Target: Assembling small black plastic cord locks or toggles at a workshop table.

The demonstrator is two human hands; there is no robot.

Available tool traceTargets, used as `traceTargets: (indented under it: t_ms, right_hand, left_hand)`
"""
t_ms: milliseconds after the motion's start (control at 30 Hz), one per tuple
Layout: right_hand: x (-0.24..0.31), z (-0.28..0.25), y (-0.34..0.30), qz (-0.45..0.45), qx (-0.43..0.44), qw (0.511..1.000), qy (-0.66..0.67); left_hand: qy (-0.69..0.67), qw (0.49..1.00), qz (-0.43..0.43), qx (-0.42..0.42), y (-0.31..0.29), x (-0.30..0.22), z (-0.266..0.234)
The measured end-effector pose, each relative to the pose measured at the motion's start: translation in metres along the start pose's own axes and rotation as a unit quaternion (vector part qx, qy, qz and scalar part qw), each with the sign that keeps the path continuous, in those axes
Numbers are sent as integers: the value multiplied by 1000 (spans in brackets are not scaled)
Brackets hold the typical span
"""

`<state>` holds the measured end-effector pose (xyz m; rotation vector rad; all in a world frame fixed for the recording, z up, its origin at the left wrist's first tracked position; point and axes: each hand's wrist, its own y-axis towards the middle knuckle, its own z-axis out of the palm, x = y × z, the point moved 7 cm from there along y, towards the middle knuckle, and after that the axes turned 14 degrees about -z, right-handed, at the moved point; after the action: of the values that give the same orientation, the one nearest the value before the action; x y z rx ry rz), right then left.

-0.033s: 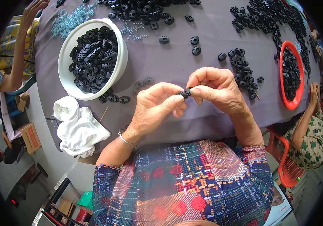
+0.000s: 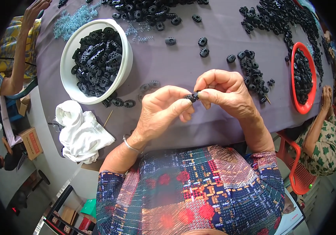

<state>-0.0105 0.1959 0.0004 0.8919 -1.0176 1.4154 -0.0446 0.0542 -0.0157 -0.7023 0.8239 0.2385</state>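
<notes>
Between both hands, over the near part of the table, is a small black plastic cord lock [image 2: 192, 97]. My left hand [image 2: 163, 109] pinches it from the left with thumb and forefinger. From the other side, the thumb and forefinger of my right hand [image 2: 224, 94] close on its right end. Fingertips cover much of the piece, so its details are hard to make out. Left of my hands stands a white bowl [image 2: 127, 74] heaped with black cord lock parts. Several loose cord locks [image 2: 252, 72] lie in a cluster to the right.
A white cloth [image 2: 82, 131] and a thin wooden stick [image 2: 108, 118] lie on the grey tablecloth [image 2: 156, 58] at the left. Small metal springs [image 2: 74, 23] are piled behind the bowl. A red basket [image 2: 293, 78] of black parts stands right. Other people's arms [image 2: 17, 58] reach the table's sides.
</notes>
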Motion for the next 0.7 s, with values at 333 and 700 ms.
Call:
traceTargets:
  t_ms: [333, 700]
  right_hand:
    - [1, 6, -4, -31, -18, 999, -39]
    - [6, 7, -5, -56, -13, 991, -120]
  left_hand:
    - [57, 994, 20, -87, -2, 1, -7]
    - [160, 974, 91, -133, -8, -9, -2]
